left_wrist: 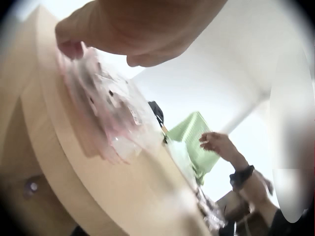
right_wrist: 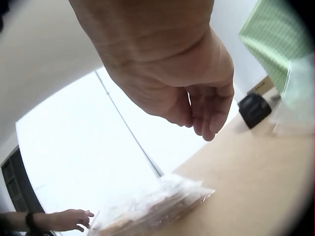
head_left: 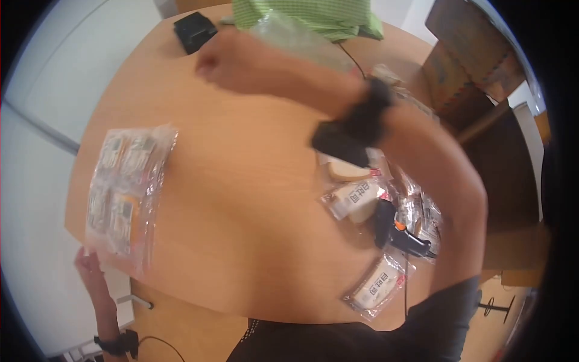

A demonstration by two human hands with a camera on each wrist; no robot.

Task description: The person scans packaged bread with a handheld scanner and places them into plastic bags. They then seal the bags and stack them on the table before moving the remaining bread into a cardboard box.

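Observation:
My left hand (head_left: pixel 91 268) is at the near left corner of a clear zip bag (head_left: pixel 157 187) that lies at the table's left side. In the left wrist view its fingertips (left_wrist: pixel 71 49) are right at the bag's edge; the right wrist view shows the fingers apart. Inside the bag are several flat labelled packets (head_left: pixel 123 220). My right hand (head_left: pixel 238 63), blurred, hovers over the far part of the table with fingers loosely curled and nothing in them. Beyond it sits a small black device (head_left: pixel 194 31).
Packaged white toast (head_left: pixel 362 193) lies at the table's right, with a black handheld scanner (head_left: pixel 401 232) among the packs. A green checked cloth (head_left: pixel 319 18) and clear plastic (head_left: pixel 289 36) are at the back. Cardboard boxes (head_left: pixel 476 60) stand beyond the right edge.

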